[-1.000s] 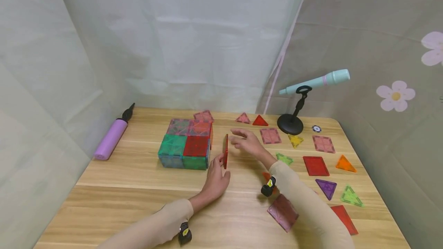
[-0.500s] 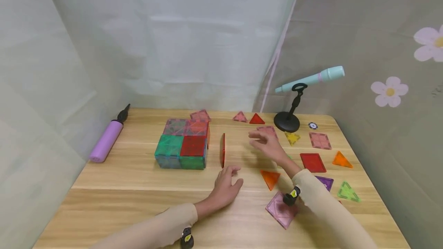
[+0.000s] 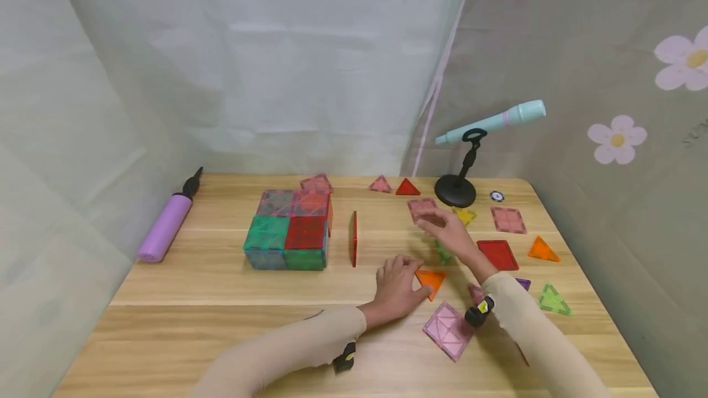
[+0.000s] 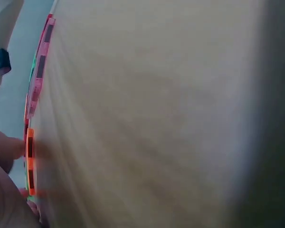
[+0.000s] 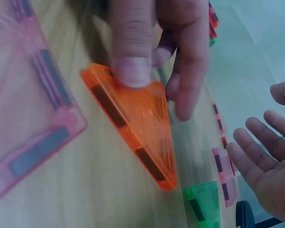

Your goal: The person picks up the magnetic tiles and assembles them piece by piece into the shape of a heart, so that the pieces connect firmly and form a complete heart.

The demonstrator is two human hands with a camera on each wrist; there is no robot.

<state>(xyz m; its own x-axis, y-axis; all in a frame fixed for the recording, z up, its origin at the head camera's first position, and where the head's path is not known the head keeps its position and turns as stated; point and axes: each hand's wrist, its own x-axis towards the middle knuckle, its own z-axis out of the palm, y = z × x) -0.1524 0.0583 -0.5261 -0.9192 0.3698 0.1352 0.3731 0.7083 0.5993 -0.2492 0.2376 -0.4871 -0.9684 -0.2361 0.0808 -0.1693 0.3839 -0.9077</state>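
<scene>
Left hand (image 3: pixel 395 290) is low at the table (image 3: pixel 221 300), forearm extended from the near edge and wrist turned toward the right. Its thumb overlaps the near side of the orange triangle (image 3: pixel 432 279); the fingers reach past the far left corner. Whether these digits pinch the tile cannot be determined.

Right hand (image 3: pixel 450 235) is raised above the table, forearm angled inward from the right. Its fingers are extended and spaced apart, palm facing left; it is released and holds nothing.

The orange triangle lies flat, at the left hand's thumb and fingers, and nearer the person than the right hand. A pink square (image 3: pixel 448 330) lies just beside it on the near side. A green tile (image 3: pixel 444 255) is partly hidden beneath the right hand. A red tile (image 3: pixel 354 238) stands upright, left of both hands.
</scene>
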